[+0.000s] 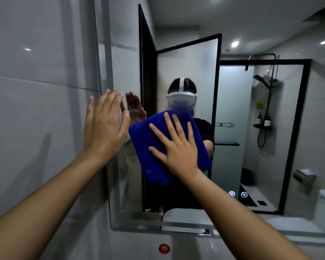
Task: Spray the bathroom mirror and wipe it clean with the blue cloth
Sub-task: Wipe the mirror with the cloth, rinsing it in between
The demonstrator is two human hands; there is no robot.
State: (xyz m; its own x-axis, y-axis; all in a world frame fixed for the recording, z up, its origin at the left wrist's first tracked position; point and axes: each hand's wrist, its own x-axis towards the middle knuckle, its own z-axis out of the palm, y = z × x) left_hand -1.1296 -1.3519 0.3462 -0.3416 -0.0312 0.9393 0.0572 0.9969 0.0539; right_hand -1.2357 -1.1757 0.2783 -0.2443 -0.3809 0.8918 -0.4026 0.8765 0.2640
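Note:
The bathroom mirror (233,109) fills the middle and right of the head view, its left edge running down beside the tiled wall. A folded blue cloth (144,139) lies flat against the glass at centre. My right hand (176,145) presses on it with fingers spread and straight. My left hand (104,124) is raised flat at the mirror's left edge, fingers straight and together, wet with droplets; its reflection shows just behind it. No spray bottle is in view.
Grey wall tiles (36,109) stand to the left. Two lit touch icons (237,194) glow near the mirror's lower part. A white fixture with a round red sticker (164,248) sits below. The reflection shows a person, a black-framed door and a shower.

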